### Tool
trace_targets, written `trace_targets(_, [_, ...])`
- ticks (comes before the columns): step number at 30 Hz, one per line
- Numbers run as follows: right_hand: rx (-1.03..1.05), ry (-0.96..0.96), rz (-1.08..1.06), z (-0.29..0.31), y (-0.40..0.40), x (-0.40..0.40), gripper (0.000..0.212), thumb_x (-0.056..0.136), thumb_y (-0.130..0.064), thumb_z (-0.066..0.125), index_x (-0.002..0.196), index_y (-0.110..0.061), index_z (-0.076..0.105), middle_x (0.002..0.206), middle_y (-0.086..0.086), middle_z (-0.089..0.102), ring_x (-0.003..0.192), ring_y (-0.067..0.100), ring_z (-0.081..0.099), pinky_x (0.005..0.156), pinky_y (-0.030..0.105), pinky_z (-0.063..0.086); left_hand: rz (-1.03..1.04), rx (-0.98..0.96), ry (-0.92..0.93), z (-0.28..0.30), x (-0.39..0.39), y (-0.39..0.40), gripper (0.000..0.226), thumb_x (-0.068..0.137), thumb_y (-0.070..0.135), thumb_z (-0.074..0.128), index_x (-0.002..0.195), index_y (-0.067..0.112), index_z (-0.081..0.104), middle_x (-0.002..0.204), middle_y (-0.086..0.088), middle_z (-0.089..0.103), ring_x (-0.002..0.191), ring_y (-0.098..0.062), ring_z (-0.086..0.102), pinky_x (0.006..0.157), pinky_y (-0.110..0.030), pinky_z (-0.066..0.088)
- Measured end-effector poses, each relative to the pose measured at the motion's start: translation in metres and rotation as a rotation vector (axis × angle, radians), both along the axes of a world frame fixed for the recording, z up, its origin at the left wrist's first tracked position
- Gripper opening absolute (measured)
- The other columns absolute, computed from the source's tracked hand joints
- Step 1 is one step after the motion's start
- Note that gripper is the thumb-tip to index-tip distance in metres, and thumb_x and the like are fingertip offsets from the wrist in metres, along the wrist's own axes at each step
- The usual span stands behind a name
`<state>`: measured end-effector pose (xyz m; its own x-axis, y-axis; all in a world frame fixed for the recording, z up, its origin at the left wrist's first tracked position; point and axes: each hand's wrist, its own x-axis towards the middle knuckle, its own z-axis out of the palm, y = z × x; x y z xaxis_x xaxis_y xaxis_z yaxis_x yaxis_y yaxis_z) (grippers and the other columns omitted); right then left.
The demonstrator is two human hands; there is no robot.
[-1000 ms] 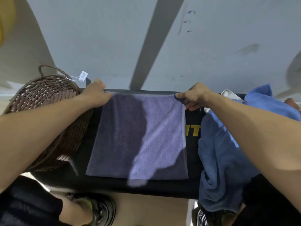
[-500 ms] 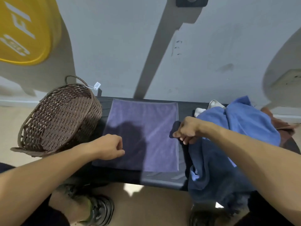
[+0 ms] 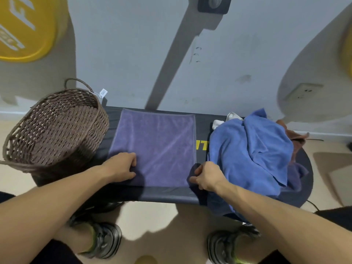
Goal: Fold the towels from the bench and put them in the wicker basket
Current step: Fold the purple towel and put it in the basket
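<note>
While the purple towel (image 3: 156, 147) lies flat on the black counter (image 3: 167, 195), the left hand (image 3: 122, 166) pinches its near left corner and the right hand (image 3: 207, 176) pinches its near right corner. The wicker basket (image 3: 55, 126) stands tilted just left of the towel, and a heap of blue towels (image 3: 251, 149) lies to its right.

Towel (image 3: 158, 147): purple, plain. Wicker basket (image 3: 55, 128): dark brown weave, paler flecks; white tag (image 3: 103, 92). Bench (image 3: 167, 194): black, yellow lettering. Heaped towel (image 3: 249, 153): blue; white cloth (image 3: 222, 121) and rust-brown cloth (image 3: 295, 138) beside it. Disc (image 3: 24, 27): yellow, white letters.
</note>
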<state>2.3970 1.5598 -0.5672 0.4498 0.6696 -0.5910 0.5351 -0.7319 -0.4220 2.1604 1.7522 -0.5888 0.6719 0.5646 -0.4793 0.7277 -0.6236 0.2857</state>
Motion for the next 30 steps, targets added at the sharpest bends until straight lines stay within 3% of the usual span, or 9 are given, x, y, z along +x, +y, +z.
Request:
trace_targets(3, [0.031,-0.102,0.034,-0.002,-0.013,0.001,0.024,0.079,-0.021,0.076,0.072,-0.001,0.063,0.07,0.019,0.064,0.064,0.032,0.062,0.065,0.042,0.055,0.025,0.007,-0.013,-0.002,-0.007,-0.003,0.031,0.073,0.027,0.073,0.084,0.03,0.045,0.087,0.009,0.051,0.079,-0.012,0.052,0.068,-0.027,0.038])
trace_targets(6, [0.039,-0.154,0.091,-0.004,-0.023,0.0,0.021,0.08,-0.023,0.075,0.079,-0.002,0.069,0.081,0.013,0.071,0.076,0.027,0.067,0.068,0.038,0.055,0.032,0.057,0.014,-0.002,-0.015,-0.006,0.032,0.074,0.032,0.074,0.09,0.027,0.046,0.094,0.007,0.049,0.086,-0.016,0.053,0.073,-0.03,0.042])
trace_targets(10, [0.005,-0.185,0.161,-0.005,-0.017,-0.002,0.016,0.08,-0.019,0.071,0.082,-0.003,0.068,0.081,0.011,0.07,0.077,0.028,0.066,0.067,0.039,0.057,-0.017,0.104,0.057,0.002,-0.019,-0.011,0.029,0.076,0.034,0.072,0.091,0.027,0.048,0.095,0.006,0.047,0.087,-0.016,0.053,0.078,-0.033,0.048])
trace_targets(13, [-0.016,-0.32,0.325,-0.002,-0.009,-0.004,0.014,0.081,-0.021,0.066,0.09,-0.011,0.059,0.09,0.006,0.063,0.081,0.028,0.061,0.062,0.034,0.048,-0.099,0.062,0.018,0.003,-0.023,-0.018,0.027,0.075,0.037,0.072,0.087,0.028,0.05,0.093,0.009,0.048,0.085,-0.013,0.052,0.078,-0.031,0.048])
trace_targets(17, [0.305,-0.277,0.639,-0.006,-0.001,-0.02,0.033,0.086,-0.034,0.062,0.114,-0.018,0.053,0.111,0.003,0.051,0.102,0.026,0.051,0.082,0.038,0.049,-0.184,0.058,-0.004,0.003,-0.033,-0.021,0.033,0.074,0.039,0.075,0.092,0.029,0.048,0.093,0.011,0.048,0.088,-0.013,0.047,0.08,-0.033,0.046])
trace_targets(20, [0.219,-0.272,0.779,-0.015,-0.001,-0.026,0.048,0.09,-0.045,0.059,0.13,-0.022,0.045,0.123,0.003,0.044,0.109,0.025,0.046,0.087,0.038,0.046,-0.174,0.117,-0.053,0.0,-0.042,-0.024,0.032,0.077,0.043,0.074,0.093,0.031,0.049,0.093,0.011,0.046,0.089,-0.013,0.046,0.081,-0.034,0.046])
trace_targets(26, [0.161,-0.277,0.681,-0.024,-0.009,-0.02,0.034,0.094,-0.043,0.055,0.115,-0.017,0.05,0.114,0.004,0.054,0.104,0.026,0.054,0.085,0.038,0.047,-0.07,0.132,-0.147,-0.003,-0.054,-0.02,0.023,0.079,0.037,0.076,0.089,0.029,0.057,0.093,0.011,0.046,0.089,-0.012,0.048,0.083,-0.035,0.048])
trace_targets(30, [0.263,-0.347,0.741,-0.027,-0.009,-0.019,0.027,0.101,-0.035,0.042,0.116,-0.016,0.055,0.111,0.005,0.054,0.1,0.026,0.055,0.081,0.037,0.044,-0.067,0.119,-0.141,-0.004,-0.052,-0.013,0.012,0.091,0.032,0.063,0.083,0.033,0.054,0.09,0.012,0.047,0.089,-0.012,0.049,0.084,-0.037,0.048])
